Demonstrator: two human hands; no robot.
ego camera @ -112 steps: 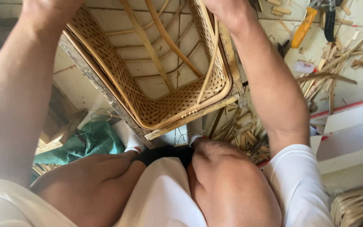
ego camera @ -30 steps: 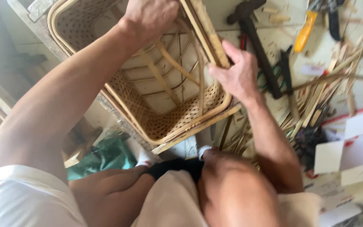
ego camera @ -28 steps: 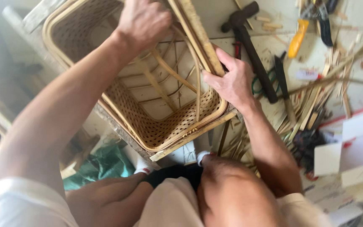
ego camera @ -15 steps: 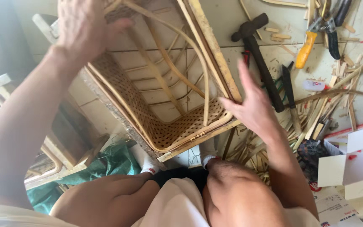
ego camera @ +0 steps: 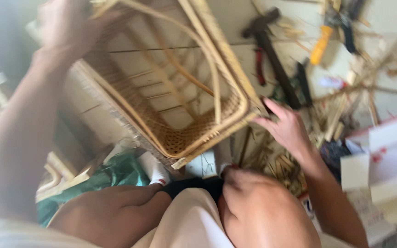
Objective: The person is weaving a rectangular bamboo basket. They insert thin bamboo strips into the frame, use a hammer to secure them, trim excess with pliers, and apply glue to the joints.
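Rattan frame [ego camera: 180, 92] with woven rim, curved canes crossing inside, tilted

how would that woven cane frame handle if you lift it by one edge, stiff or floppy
Probably stiff: the woven cane frame keeps its squared shape while the left hand grips one far edge. Likely light for its size, since it is mostly open, thin weave and bent rods. It may swing or tip, as the right hand is open beside its corner.
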